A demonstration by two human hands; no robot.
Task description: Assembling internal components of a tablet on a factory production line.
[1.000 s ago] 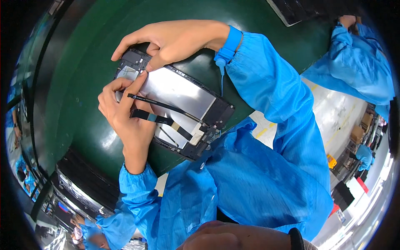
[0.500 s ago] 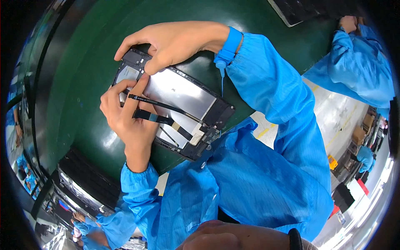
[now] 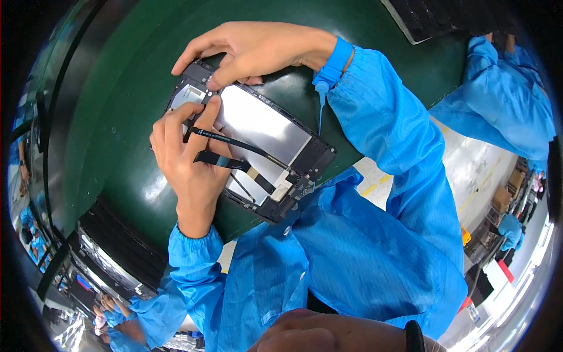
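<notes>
An opened tablet [image 3: 264,120] with a black frame and a bright silver plate lies tilted in my hands over the green table. My right hand [image 3: 252,53] grips its far upper end, thumb pressed on the inner face and fingers reaching over the edge. Across the left side lies my left hand [image 3: 190,149], fingers bent, with its index fingertip on the inside close to the right thumb. A slim black flex cable [image 3: 246,148] and a wider black flex cable [image 3: 211,158] rise from the tablet's near end and pass over the left fingers. What sits under the fingertips is hidden.
The green table [image 3: 111,152] curves around the work. Stacked black panels [image 3: 120,246] stand at the lower left, and a dark tray [image 3: 434,23] lies at the top right. Co-workers' blue sleeves [image 3: 498,100] show at the right and lower left.
Both hands and the tablet have shifted slightly to the right, the upper end also moving a little farther away. The right thumb and left index finger stay close together on the tablet.
</notes>
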